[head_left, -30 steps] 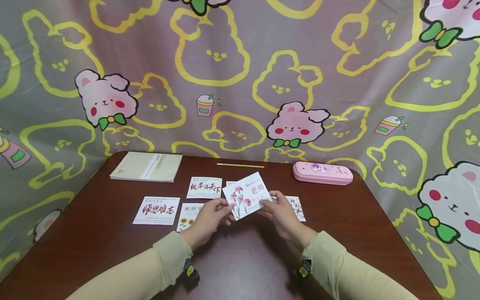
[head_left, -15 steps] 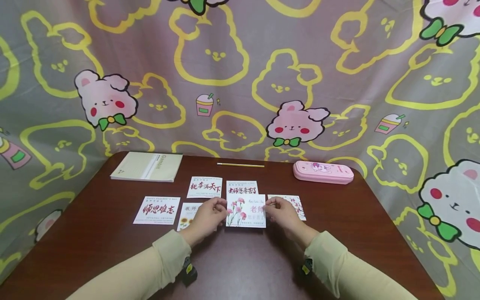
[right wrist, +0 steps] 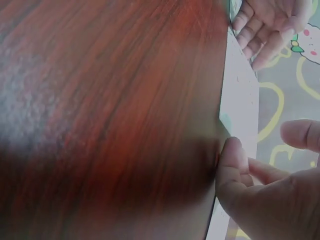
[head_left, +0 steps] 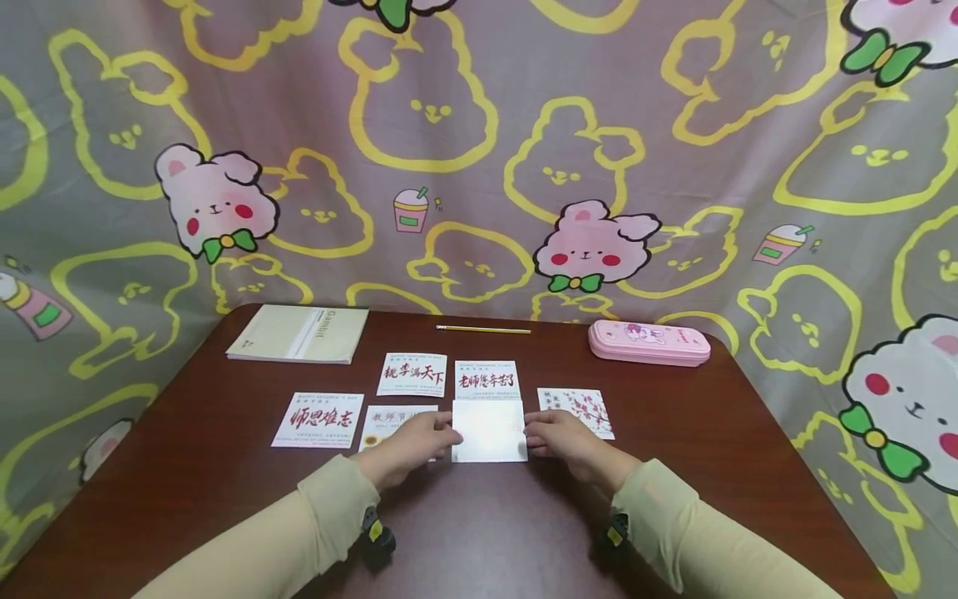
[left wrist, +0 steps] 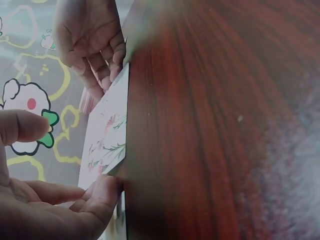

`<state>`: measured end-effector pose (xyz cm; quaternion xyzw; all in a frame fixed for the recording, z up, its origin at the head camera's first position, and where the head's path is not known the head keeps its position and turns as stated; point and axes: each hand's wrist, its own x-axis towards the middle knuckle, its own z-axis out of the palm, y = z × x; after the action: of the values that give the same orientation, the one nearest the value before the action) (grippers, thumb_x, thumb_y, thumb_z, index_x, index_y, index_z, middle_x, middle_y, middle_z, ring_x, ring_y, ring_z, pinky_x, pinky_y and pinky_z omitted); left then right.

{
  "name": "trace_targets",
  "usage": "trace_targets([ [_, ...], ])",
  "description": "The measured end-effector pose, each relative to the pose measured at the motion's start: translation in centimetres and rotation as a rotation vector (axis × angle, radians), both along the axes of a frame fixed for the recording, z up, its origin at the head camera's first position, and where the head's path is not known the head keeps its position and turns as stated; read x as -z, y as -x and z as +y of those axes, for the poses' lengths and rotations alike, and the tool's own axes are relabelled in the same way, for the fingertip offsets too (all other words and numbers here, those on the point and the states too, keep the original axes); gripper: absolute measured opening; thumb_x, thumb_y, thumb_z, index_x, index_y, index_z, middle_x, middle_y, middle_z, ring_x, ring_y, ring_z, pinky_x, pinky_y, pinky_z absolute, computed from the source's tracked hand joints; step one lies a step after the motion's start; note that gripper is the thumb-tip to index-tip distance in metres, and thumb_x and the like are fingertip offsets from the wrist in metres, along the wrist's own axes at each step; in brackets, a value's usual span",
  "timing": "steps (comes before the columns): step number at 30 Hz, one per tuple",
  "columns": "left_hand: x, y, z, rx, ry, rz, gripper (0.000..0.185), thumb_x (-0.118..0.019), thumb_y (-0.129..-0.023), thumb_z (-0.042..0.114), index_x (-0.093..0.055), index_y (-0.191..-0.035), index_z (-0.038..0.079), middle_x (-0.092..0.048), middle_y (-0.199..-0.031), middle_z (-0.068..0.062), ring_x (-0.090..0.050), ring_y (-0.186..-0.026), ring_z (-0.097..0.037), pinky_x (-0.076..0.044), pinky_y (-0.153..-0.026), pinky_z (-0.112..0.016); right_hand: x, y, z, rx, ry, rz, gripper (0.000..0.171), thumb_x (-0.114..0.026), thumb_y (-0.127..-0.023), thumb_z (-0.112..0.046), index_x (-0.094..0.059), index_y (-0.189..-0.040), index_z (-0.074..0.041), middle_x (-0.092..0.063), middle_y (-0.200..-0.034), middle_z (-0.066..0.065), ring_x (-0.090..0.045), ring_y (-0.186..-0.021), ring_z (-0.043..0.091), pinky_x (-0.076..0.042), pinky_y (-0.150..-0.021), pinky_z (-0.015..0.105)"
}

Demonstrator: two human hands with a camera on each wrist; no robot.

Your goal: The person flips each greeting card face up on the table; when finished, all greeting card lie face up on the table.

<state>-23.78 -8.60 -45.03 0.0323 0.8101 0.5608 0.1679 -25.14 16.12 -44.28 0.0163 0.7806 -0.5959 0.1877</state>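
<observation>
A white square card (head_left: 490, 433), washed out by glare in the head view, lies on the table just below a card with red lettering (head_left: 486, 381). Pink flowers with green stems show on the flower card (left wrist: 107, 132) in the left wrist view. At its left edge my left hand (head_left: 407, 448) touches it with the fingertips, the thumb held apart. My right hand (head_left: 575, 445) is at the opposite edge, fingertips against the card (right wrist: 240, 95) and thumb lifted away. Behind my left hand a sunflower card (head_left: 397, 416) is partly hidden.
More cards lie around: a red-lettered card (head_left: 318, 420) at left, another red-lettered card (head_left: 412, 374) above, and a blossom card (head_left: 580, 408) at right. A notebook (head_left: 299, 334), a pencil (head_left: 483, 329) and a pink pencil case (head_left: 649, 343) line the back of the brown table (head_left: 479, 532).
The flower card, tilted in both hands before, has been straightened and lowered flat onto the table. Both hands came down with it, and their thumbs have left the card.
</observation>
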Motion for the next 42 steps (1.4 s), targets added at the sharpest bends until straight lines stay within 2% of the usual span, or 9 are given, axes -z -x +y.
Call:
trace_targets([
  [4,-0.4,-0.2,0.1,0.031,0.026,0.011,0.064,-0.070,-0.091,0.011,-0.046,-0.145,-0.015,-0.063,-0.097,-0.011,-0.059,-0.081,-0.020,-0.052,-0.073,-0.035,-0.2,-0.2,0.1,-0.019,-0.037,-0.011,0.039,-0.057,-0.096,-0.001,-0.056,-0.129,0.020,-0.065,-0.105,0.016,-0.064,-0.085,0.017,-0.059,-0.080,0.034],
  [10,-1.0,-0.7,0.3,0.099,0.138,0.084,0.063,-0.075,-0.088,0.016,-0.053,-0.140,-0.012,-0.065,-0.120,-0.021,-0.063,-0.109,-0.033,-0.052,-0.096,-0.052,-0.3,-0.5,0.4,-0.049,-0.076,0.011,0.037,-0.057,-0.096,-0.001,-0.057,-0.126,0.020,-0.066,-0.105,0.016,-0.064,-0.084,0.016,-0.059,-0.076,0.031],
  [22,-1.5,-1.2,0.4,0.121,0.164,0.100,0.056,-0.073,-0.090,0.018,-0.058,-0.136,-0.009,-0.066,-0.121,-0.020,-0.062,-0.115,-0.037,-0.049,-0.100,-0.055,-0.5,-0.7,0.5,-0.072,-0.092,0.042,0.039,-0.058,-0.093,-0.001,-0.057,-0.125,0.020,-0.066,-0.103,0.016,-0.064,-0.084,0.016,-0.059,-0.076,0.031],
  [25,-1.5,-1.2,0.0,0.122,0.124,0.113,0.053,-0.072,-0.092,0.017,-0.058,-0.136,-0.009,-0.066,-0.123,-0.020,-0.062,-0.116,-0.037,-0.051,-0.098,-0.052,-0.7,-0.5,0.7,-0.102,-0.136,0.097,0.037,-0.059,-0.094,-0.003,-0.058,-0.125,0.019,-0.068,-0.104,0.017,-0.065,-0.087,0.019,-0.059,-0.076,0.033],
  [28,-1.7,-0.9,-0.8,0.127,0.085,0.145,0.051,-0.070,-0.094,0.016,-0.057,-0.137,-0.008,-0.065,-0.126,-0.020,-0.062,-0.119,-0.036,-0.052,-0.097,-0.050,-1.2,0.0,1.0,-0.199,-0.263,0.259,0.036,-0.061,-0.095,-0.006,-0.061,-0.126,0.014,-0.070,-0.107,0.017,-0.068,-0.093,0.025,-0.058,-0.080,0.039],
  [32,-2.7,-0.2,-2.6,0.190,0.131,0.275,0.050,-0.067,-0.098,0.018,-0.056,-0.140,-0.006,-0.063,-0.131,-0.021,-0.061,-0.121,-0.037,-0.050,-0.100,-0.052,-2.3,0.5,1.4,-0.401,-0.457,0.588,0.037,-0.065,-0.094,-0.008,-0.064,-0.127,0.009,-0.071,-0.110,0.018,-0.068,-0.099,0.031,-0.056,-0.086,0.047],
  [35,-3.2,-0.1,-3.5,0.263,0.226,0.424,0.046,-0.066,-0.098,0.017,-0.058,-0.138,-0.004,-0.062,-0.133,-0.020,-0.060,-0.122,-0.037,-0.049,-0.102,-0.053,-2.9,0.5,1.5,-0.514,-0.573,0.759,0.037,-0.065,-0.093,-0.009,-0.065,-0.127,0.006,-0.070,-0.108,0.017,-0.066,-0.100,0.032,-0.054,-0.088,0.048],
  [39,-2.9,-0.7,-3.2,0.450,0.391,0.562,0.044,-0.067,-0.097,0.020,-0.061,-0.135,-0.002,-0.058,-0.137,-0.019,-0.055,-0.128,-0.036,-0.044,-0.108,-0.051,-2.7,0.3,1.4,-0.597,-0.700,0.800,0.034,-0.064,-0.092,-0.008,-0.069,-0.122,0.005,-0.071,-0.111,0.015,-0.067,-0.105,0.032,-0.053,-0.093,0.048],
  [42,-2.7,-1.1,-2.6,0.594,0.487,0.549,0.050,-0.067,-0.097,0.027,-0.061,-0.139,0.000,-0.056,-0.140,-0.018,-0.053,-0.131,-0.034,-0.042,-0.111,-0.048,-2.3,-0.1,1.0,-0.657,-0.742,0.734,0.034,-0.064,-0.092,-0.010,-0.070,-0.122,0.006,-0.073,-0.113,0.015,-0.069,-0.106,0.030,-0.054,-0.094,0.047],
])
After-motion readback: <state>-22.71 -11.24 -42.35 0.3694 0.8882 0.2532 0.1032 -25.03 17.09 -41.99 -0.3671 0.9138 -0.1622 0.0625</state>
